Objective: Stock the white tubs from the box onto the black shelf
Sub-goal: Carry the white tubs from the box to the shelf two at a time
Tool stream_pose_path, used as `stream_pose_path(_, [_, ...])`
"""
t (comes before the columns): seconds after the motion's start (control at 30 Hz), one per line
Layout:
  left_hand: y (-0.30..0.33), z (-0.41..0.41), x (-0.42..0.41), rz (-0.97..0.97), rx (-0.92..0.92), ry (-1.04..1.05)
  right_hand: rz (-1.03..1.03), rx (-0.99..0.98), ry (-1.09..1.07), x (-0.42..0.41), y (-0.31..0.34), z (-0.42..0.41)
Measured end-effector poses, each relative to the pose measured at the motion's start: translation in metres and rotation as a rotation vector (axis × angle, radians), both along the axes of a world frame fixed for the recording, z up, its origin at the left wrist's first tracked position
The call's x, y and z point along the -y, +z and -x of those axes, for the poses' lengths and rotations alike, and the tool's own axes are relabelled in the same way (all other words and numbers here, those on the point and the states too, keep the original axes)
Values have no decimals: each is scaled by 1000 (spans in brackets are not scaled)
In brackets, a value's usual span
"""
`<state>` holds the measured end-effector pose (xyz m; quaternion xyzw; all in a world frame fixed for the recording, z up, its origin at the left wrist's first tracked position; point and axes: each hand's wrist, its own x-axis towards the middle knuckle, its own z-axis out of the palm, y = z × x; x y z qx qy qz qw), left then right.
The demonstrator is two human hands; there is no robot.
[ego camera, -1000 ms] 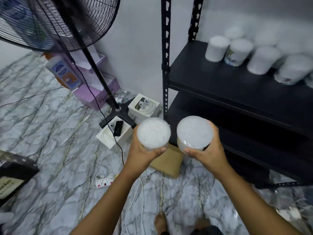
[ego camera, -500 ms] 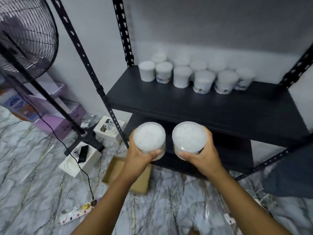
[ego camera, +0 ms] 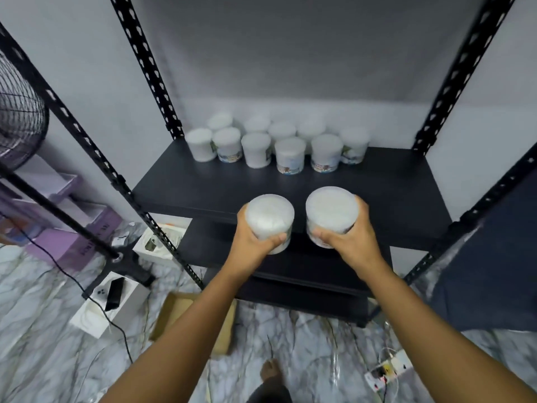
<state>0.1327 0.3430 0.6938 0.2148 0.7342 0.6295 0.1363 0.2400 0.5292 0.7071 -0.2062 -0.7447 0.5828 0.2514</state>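
Head view, left to right. A fan [ego camera: 20,123] on its black stand [ego camera: 72,225] occupies the left margin, with a cardboard box [ego camera: 174,312] on the marble floor [ego camera: 43,359] just in front of the rack's lower left corner. The left hand [ego camera: 255,242] grasps one white tub [ego camera: 270,219] from below and behind, thumb across its near wall; the right hand [ego camera: 345,239] grasps a second white tub [ego camera: 331,213] in the same manner. Both tubs are upright, side by side but apart, and held level with the front edge of the black shelf [ego camera: 203,187]. Against the back wall of that shelf stands a cluster of stocked tubs [ego camera: 279,146], in roughly two rows. The front half of the shelf surface is bare across its whole width, bounded by perforated black uprights [ego camera: 145,65] on both sides. A power strip [ego camera: 386,370] lies on the floor at lower right.
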Motion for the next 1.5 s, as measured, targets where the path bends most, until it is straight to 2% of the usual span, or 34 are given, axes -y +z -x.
stream_pose_path(0.23, [-11,34,-35,29,-12,9,20,71,-47,-29,-16,26])
stream_pose_path(0.43, [-33,71,-57,77,-5,36,34,123,4,-46,-34,62])
stream_pose_path(0.6, [-47,106,-68,49,38,26,45,173,-22,-57,-47,99])
stream_pose_path(1.03, [-61,192,-85,65,31,5,97,136,7,-71,-55,182])
stream_pose_path(1.5, [-61,235,-89,65,32,6,106,154,25,-75,-61,213])
